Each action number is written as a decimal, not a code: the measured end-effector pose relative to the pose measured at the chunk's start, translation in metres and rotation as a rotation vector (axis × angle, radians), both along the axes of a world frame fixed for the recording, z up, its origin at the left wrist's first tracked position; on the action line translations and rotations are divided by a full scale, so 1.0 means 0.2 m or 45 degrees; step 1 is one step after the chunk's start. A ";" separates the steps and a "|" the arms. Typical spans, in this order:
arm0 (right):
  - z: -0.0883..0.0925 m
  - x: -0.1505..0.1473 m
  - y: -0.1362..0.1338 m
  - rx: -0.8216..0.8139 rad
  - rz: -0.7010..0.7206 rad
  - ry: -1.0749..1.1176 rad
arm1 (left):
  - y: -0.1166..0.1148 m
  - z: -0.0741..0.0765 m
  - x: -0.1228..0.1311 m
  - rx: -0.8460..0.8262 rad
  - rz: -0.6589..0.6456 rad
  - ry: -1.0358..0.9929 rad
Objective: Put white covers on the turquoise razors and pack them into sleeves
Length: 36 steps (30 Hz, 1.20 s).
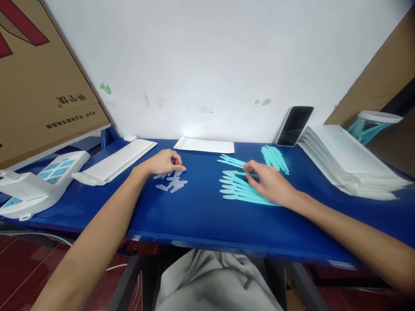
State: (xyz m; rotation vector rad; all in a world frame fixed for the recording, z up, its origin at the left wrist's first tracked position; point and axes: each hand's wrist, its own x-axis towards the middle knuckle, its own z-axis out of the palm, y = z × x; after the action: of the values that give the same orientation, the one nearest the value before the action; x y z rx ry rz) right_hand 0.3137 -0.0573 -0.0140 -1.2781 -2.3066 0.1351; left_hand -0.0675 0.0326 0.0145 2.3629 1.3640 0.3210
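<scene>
My left hand [168,162] is over a small scatter of translucent plastic pieces [177,185], its thumb and fingertips pressed together. Whatever may be between those fingertips is hidden. On the right, my right hand [267,181] pinches a slim turquoise plastic stick [238,172] with a flatter, wider tip pointing left. Beneath that hand, several similar turquoise sticks [238,191] are fanned out side by side. A few more sticks [231,160] lie just behind them, and another bundle of turquoise sticks [275,159] rests farther back to the right.
A white packet [204,145] lies by the wall, with white packets [113,162] at left. A white device with blue panels [55,177] occupies the left end. A phone [295,125] leans against the wall beside stacked white sleeves [350,160] and a lidded tub [372,125].
</scene>
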 end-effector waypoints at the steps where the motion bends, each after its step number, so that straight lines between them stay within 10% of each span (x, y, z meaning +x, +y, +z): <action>1: 0.00 0.00 0.00 0.025 -0.007 0.006 | -0.01 0.00 0.02 0.002 0.000 -0.009; 36: 0.02 0.00 0.00 -0.142 0.162 -0.081 | -0.13 -0.05 0.29 0.363 -0.301 0.125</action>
State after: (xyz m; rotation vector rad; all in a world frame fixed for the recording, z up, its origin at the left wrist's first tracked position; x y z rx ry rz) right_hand 0.3139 -0.0576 -0.0092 -1.2043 -2.4658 0.2737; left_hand -0.0096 0.0070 0.0038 2.7761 1.1246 0.3541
